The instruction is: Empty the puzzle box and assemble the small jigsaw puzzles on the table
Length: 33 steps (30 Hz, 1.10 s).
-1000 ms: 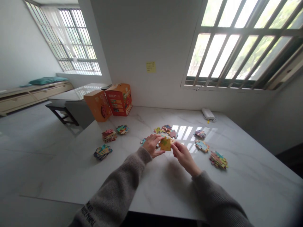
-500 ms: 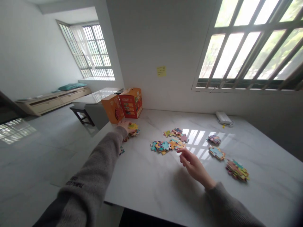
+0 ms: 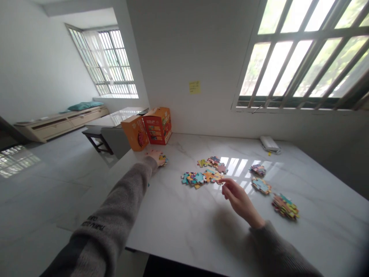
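At the table's far left, my left hand (image 3: 155, 155) reaches over a small pile of jigsaw puzzle pieces (image 3: 163, 160). Its fingers are partly hidden, so I cannot make out a grip. My right hand (image 3: 236, 197) hovers above the table with the index finger stretched out and the other fingers loosely curled; nothing shows in it. That fingertip is by the right end of a loose heap of puzzle pieces (image 3: 198, 178) in the middle. Just behind lie more pieces, among them a yellow-green puzzle piece (image 3: 202, 163).
Orange boxes (image 3: 158, 126) stand at the back left corner. On the right are three stacks of pieces: a far stack (image 3: 257, 170), a light-blue stack (image 3: 261, 186) and a near stack (image 3: 285, 207). A white packet (image 3: 270, 144) lies near the wall.
My left hand has settled lower over the left pile, covering most of the yellow piece seen before. My right hand has shifted slightly right and down, its index finger straighter. The view has turned a little.
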Tool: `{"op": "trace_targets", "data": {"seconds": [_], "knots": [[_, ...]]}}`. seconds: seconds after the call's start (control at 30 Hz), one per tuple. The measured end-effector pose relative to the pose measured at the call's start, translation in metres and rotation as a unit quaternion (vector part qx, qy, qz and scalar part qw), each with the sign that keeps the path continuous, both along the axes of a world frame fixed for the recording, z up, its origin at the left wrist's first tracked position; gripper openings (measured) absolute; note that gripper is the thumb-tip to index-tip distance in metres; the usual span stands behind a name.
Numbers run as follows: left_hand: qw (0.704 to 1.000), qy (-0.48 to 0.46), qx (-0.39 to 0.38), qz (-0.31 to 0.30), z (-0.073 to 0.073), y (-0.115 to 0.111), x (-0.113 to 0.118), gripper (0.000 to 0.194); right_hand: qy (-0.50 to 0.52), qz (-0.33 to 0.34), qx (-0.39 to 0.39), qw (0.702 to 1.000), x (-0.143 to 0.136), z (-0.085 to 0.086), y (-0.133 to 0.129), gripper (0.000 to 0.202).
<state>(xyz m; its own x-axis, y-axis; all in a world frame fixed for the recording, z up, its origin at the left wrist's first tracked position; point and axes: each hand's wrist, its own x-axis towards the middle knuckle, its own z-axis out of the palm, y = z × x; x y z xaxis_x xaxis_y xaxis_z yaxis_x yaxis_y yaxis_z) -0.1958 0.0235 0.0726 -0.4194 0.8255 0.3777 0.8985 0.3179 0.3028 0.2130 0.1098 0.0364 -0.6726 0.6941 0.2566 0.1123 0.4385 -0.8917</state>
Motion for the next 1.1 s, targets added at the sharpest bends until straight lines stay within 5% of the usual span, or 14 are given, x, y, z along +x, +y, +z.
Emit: {"op": "trace_targets", "data": {"seconds": [0.27,0.37,0.5,0.8,1.1], "knots": [[0.978,-0.007,-0.068,-0.196,-0.029,0.029,0.14,0.047,-0.004,0.013,0.021,1.0,-0.004,-0.005,-0.006,0.028],[0.975,-0.012,-0.065,-0.211,-0.041,0.031,0.166,0.035,-0.011,0.016,0.02,1.0,-0.004,-0.004,-0.007,0.027],[0.969,-0.039,-0.041,-0.24,-0.053,0.032,0.166,0.012,-0.021,0.019,0.019,0.999,-0.004,-0.002,-0.009,0.026],[0.967,-0.053,-0.04,-0.246,-0.066,0.033,0.158,0.017,-0.032,0.019,0.029,0.999,-0.003,-0.002,-0.011,0.026],[0.933,-0.126,-0.002,-0.338,-0.064,0.027,0.15,0.012,-0.036,0.032,0.008,0.999,-0.004,-0.003,-0.013,0.027]]}}
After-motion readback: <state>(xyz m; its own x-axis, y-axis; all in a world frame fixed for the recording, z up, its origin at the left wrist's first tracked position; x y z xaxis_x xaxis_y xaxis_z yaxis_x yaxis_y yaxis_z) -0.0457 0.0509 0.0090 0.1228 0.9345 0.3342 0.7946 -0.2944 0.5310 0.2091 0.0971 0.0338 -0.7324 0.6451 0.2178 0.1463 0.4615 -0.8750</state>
